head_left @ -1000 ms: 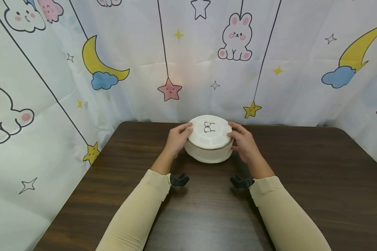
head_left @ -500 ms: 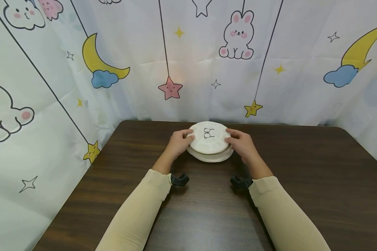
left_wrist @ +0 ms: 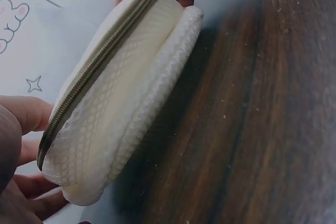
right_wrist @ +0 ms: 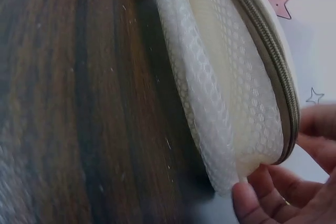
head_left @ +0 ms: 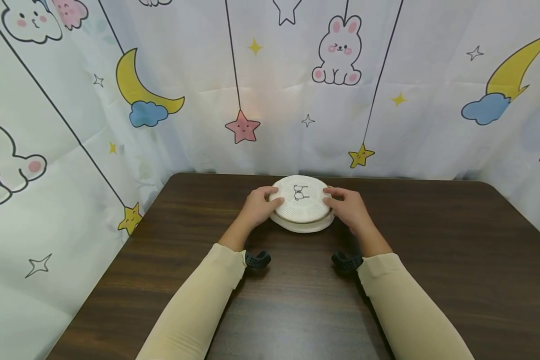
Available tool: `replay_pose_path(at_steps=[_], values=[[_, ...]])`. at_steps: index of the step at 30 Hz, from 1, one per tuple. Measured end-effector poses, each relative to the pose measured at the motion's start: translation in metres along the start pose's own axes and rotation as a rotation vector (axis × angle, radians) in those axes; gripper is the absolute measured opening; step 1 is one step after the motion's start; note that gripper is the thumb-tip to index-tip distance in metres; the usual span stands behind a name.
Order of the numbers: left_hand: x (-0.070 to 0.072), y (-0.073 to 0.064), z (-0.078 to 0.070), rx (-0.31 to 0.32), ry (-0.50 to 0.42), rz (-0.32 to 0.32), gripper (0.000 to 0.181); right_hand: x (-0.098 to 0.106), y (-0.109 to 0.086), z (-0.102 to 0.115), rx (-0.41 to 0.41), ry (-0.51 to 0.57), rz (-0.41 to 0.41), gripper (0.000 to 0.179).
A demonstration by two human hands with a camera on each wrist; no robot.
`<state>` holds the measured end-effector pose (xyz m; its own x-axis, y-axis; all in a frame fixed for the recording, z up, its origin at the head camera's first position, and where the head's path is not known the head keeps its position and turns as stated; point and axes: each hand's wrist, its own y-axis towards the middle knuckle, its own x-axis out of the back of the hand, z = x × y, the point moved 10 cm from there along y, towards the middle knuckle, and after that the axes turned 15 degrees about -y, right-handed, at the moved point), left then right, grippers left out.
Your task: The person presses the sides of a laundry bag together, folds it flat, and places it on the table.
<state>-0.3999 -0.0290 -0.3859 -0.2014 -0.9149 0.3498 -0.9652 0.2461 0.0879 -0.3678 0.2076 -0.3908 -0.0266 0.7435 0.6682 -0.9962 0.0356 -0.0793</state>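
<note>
A round white mesh laundry bag (head_left: 302, 207) lies near the far edge of the table, with a small black line drawing on its lid. My left hand (head_left: 258, 206) grips its left side, thumb on the lid, and my right hand (head_left: 350, 207) holds the opposite side the same way. In the left wrist view an olive zipper (left_wrist: 97, 69) runs round the upper rim. Below it the mesh side wall (right_wrist: 207, 87) is folded into a bulge close over the wood, as the right wrist view shows. The underside of the bag is hidden.
The dark wooden table (head_left: 288, 300) reaches back to a white curtain (head_left: 279, 90) printed with moons, stars and rabbits. Black wrist devices (head_left: 257, 259) jut inward from both sleeves.
The lid has sunk toward the table and the bag's side wall has collapsed, so the bag is flatter. Both hands have come down with it and stayed at its sides.
</note>
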Motion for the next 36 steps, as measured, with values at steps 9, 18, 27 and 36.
replay_pose_path(at_steps=[9,18,27,36], values=[[-0.012,0.0,0.006,0.03,0.122,0.085,0.053,-0.009,0.002,-0.003,0.027,-0.15,0.093,0.054],[-0.023,-0.004,-0.011,-0.083,0.181,0.136,0.051,-0.008,0.002,0.017,0.238,-0.282,0.036,0.054],[-0.041,-0.005,-0.013,-0.076,0.254,0.228,0.048,-0.03,-0.004,0.029,0.314,-0.365,0.162,0.055],[-0.049,-0.001,-0.008,-0.011,0.402,0.22,0.052,-0.036,0.003,0.03,0.283,-0.486,0.174,0.052]])
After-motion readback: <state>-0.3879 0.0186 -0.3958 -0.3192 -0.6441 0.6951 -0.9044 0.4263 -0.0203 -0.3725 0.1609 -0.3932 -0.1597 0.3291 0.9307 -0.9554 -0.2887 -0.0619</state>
